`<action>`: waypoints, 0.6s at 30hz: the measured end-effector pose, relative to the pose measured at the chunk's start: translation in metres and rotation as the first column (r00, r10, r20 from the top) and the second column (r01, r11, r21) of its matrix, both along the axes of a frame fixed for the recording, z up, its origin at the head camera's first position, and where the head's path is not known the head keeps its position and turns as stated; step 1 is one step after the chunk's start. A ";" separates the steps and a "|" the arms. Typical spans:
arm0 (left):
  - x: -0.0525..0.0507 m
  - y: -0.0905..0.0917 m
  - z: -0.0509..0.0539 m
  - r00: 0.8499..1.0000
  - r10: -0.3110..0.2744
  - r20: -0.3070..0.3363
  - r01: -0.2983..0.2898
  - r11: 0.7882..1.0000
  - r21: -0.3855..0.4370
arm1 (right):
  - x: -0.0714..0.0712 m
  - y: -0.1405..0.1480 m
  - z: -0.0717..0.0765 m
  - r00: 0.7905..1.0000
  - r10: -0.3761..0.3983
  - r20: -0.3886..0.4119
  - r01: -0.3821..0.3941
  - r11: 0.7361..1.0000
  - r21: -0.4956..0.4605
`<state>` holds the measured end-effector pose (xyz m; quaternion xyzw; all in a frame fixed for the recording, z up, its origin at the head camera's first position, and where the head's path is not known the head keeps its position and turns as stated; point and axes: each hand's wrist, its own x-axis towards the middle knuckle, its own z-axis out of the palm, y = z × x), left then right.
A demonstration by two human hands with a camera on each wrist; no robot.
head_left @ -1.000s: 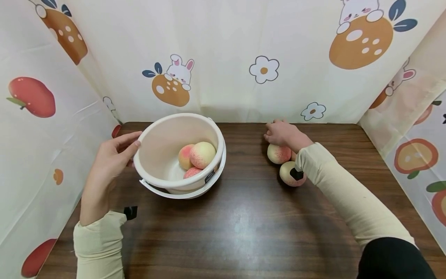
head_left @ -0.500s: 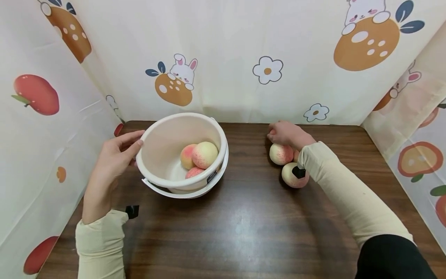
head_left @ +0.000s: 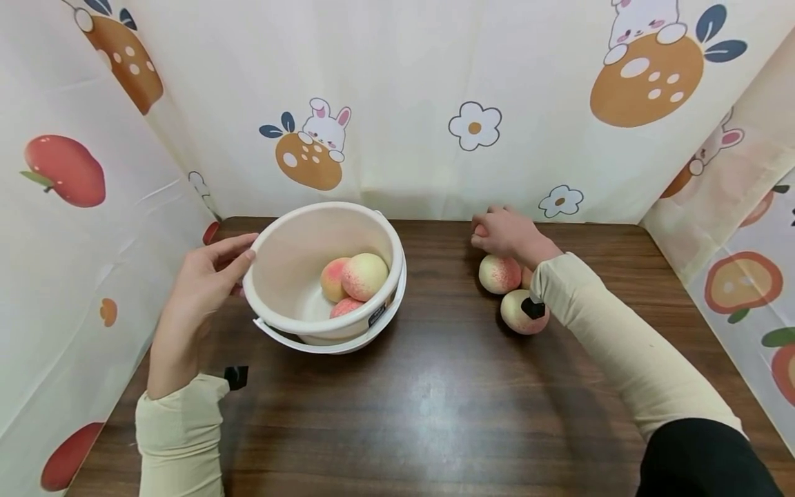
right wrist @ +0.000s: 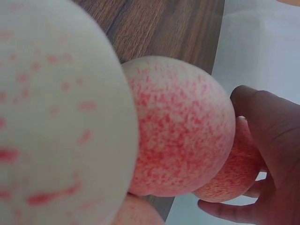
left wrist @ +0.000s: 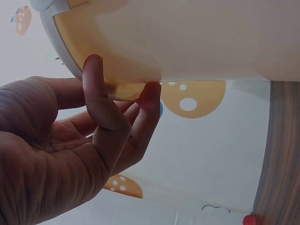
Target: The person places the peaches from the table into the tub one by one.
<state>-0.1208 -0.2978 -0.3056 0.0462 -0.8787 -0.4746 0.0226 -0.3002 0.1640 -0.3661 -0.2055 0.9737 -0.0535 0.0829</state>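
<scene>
A white bucket (head_left: 292, 266) stands at the left of the table, tilted toward me, with several yellow-and-pink peaches (head_left: 364, 276) inside. My left hand (head_left: 208, 276) holds its left rim between thumb and fingers; the left wrist view shows the fingers (left wrist: 147, 108) curled against the bucket wall (left wrist: 211, 42). At the back right, my right hand (head_left: 509, 235) grips a reddish peach (right wrist: 236, 164), which the hand mostly hides in the head view. Closer to me lie a speckled peach (head_left: 499, 274) and a paler peach (head_left: 522, 314); another peach (head_left: 526, 277) is partly hidden under the wrist.
The brown wooden table (head_left: 428, 400) ends at a printed curtain (head_left: 404, 138) along the back, with more curtain on both sides. The bucket's white handle (head_left: 335, 347) hangs down along its front.
My right hand shifts only slightly at the back right, around the reddish peach. My left hand stays on the rim, and the bucket and loose peaches keep their places.
</scene>
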 end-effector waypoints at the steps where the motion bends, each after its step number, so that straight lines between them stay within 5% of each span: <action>1: 0.000 0.000 0.000 1.000 0.002 0.001 -0.002 1.000 -0.001 | 0.000 -0.001 0.001 1.000 0.003 -0.007 -0.003 1.000 0.001; 18: 0.000 0.000 0.000 1.000 0.001 0.000 -0.001 1.000 0.009 | 0.009 -0.031 0.019 0.974 0.107 -0.201 -0.110 0.994 -0.004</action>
